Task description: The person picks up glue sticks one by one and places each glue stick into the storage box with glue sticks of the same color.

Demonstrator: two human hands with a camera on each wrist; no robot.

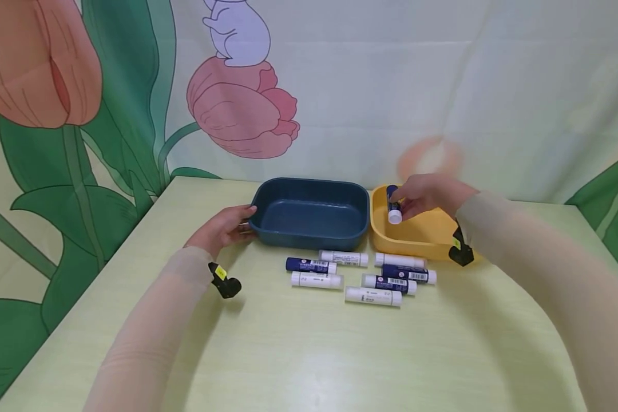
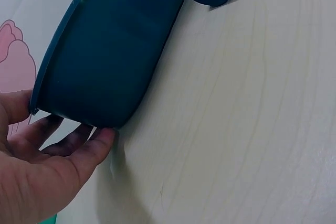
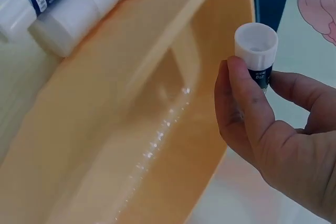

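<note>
My right hand pinches a navy glue stick between thumb and fingers, above the yellow basin. In the right wrist view, the glue stick's white end points up toward the camera. My left hand holds the left end of the dark blue basin, thumb at the rim and fingers against the outer wall, as the left wrist view shows. Both basins stand side by side, and the visible inside of each holds no glue stick.
In front of the basins, several glue sticks lie on the pale wooden table, some white like the nearest white glue stick, others navy like the left navy glue stick. A printed curtain hangs behind the table's back edge.
</note>
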